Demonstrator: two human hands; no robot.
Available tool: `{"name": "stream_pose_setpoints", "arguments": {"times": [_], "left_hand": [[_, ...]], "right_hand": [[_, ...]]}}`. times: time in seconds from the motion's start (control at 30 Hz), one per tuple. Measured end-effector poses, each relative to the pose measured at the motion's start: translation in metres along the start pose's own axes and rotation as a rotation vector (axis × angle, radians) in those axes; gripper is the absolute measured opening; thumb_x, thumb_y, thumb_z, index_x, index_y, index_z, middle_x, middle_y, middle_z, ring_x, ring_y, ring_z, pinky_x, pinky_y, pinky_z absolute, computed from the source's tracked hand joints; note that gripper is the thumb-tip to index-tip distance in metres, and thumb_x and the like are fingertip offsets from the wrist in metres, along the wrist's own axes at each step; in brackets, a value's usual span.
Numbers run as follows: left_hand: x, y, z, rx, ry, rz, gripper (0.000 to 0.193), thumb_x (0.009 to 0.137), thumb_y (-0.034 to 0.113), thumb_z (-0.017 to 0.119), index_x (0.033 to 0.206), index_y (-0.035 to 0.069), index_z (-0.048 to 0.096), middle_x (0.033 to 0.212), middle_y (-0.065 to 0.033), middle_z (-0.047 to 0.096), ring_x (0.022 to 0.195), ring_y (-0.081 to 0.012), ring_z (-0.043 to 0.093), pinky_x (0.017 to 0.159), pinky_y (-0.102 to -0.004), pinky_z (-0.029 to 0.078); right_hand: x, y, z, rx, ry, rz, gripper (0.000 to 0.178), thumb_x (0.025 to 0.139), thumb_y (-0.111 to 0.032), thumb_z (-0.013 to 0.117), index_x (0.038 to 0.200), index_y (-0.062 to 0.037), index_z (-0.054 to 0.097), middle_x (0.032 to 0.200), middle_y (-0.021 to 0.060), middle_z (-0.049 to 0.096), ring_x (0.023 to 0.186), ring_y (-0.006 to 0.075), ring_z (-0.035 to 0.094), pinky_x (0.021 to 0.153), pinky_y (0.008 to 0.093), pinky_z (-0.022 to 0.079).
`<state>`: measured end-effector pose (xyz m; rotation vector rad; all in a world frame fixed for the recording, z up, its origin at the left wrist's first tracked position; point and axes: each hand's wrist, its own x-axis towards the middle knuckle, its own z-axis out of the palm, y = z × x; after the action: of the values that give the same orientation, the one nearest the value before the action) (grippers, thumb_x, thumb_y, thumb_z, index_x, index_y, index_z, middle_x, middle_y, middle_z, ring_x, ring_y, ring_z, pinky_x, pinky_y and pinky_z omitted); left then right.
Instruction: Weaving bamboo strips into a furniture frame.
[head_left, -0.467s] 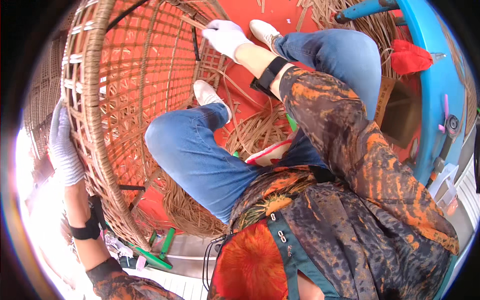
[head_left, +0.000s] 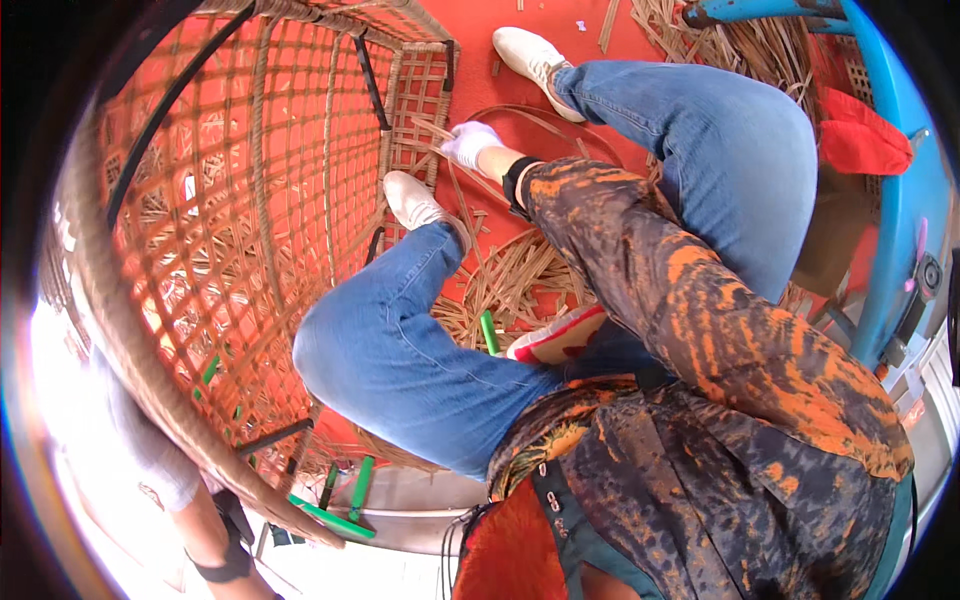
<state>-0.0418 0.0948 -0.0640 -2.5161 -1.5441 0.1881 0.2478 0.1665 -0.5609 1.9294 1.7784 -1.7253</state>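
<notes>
A large woven wicker frame point(head_left: 270, 200) with dark metal rods stands on its side along my left. My right hand point(head_left: 472, 146), in a white glove, is closed on a flat cane strip point(head_left: 432, 128) beside the frame's small latticed far end point(head_left: 415, 105). From that hand the strip's length seems to trail toward the floor. My left hand point(head_left: 150, 445), gloved in pale knit, lies against the outer side of the frame's thick rim point(head_left: 150, 370). Glare and the rim hide its fingers.
Loose cane strips point(head_left: 520, 275) lie on the red floor point(head_left: 510, 100) between my legs, with another bundle point(head_left: 760, 60) at far right. A blue stool or table point(head_left: 890, 260) with a red cloth point(head_left: 862, 135) stands on my right. Green bars point(head_left: 362, 485) lie near the frame's lower end.
The frame has tilted and shifted left and nearer in view. My right hand with the strip has moved down toward the frame's far end; my left hand now sits lower in view.
</notes>
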Motion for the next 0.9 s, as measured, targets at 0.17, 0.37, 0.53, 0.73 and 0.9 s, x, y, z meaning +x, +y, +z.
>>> {"name": "stream_pose_setpoints", "arguments": {"times": [0.17,0.37,0.53,0.73,0.9], "left_hand": [[0.040,0.081,-0.035,-0.396,0.024,-0.681,0.044,0.099,0.018,0.032,0.138,-0.002,0.037,0.132,-0.0173,0.049,0.116,-0.0250,0.051,0.099,-0.0332,0.041],[0.024,0.082,-0.057,-0.523,0.019,-0.806,0.046,0.099,0.023,0.035,0.136,-0.003,0.038,0.132,-0.0185,0.048,0.115,-0.0263,0.051,0.098,-0.0355,0.042],[0.018,0.068,-0.073,-0.534,-0.011,-0.840,0.048,0.098,0.027,0.037,0.136,-0.004,0.039,0.132,-0.0195,0.048,0.115,-0.0273,0.051,0.097,-0.0373,0.042],[0.018,0.061,-0.081,-0.607,-0.005,-0.826,0.051,0.098,0.031,0.040,0.134,-0.004,0.040,0.132,-0.0207,0.047,0.115,-0.0286,0.051,0.096,-0.0396,0.043],[0.013,0.058,-0.071,-0.740,-0.005,-0.851,0.054,0.097,0.035,0.043,0.133,-0.005,0.040,0.132,-0.0217,0.047,0.114,-0.0296,0.051,0.095,-0.0415,0.043]], "right_hand": [[0.020,0.046,-0.001,-0.049,0.050,0.069,0.039,0.081,-0.034,0.060,0.105,-0.0048,0.067,0.109,0.0214,0.063,0.103,0.0388,0.060,0.084,0.0475,0.050],[-0.010,0.040,0.005,-0.007,-0.057,0.117,0.042,0.084,-0.036,0.058,0.114,-0.0069,0.062,0.118,0.0184,0.060,0.111,0.0364,0.056,0.092,0.0456,0.047],[-0.042,0.036,-0.011,-0.170,-0.161,-0.010,0.035,0.087,-0.032,0.057,0.110,-0.0067,0.062,0.112,0.0184,0.062,0.106,0.0366,0.058,0.091,0.0429,0.046],[-0.039,0.032,-0.023,-0.319,-0.121,-0.047,0.030,0.086,-0.033,0.055,0.103,-0.0115,0.067,0.107,0.0160,0.065,0.100,0.0359,0.062,0.084,0.0467,0.050],[-0.060,-0.001,-0.028,-0.159,0.052,-0.044,0.036,0.090,-0.041,0.049,0.111,-0.0139,0.061,0.109,0.0159,0.064,0.099,0.0370,0.062,0.084,0.0469,0.049]]}}
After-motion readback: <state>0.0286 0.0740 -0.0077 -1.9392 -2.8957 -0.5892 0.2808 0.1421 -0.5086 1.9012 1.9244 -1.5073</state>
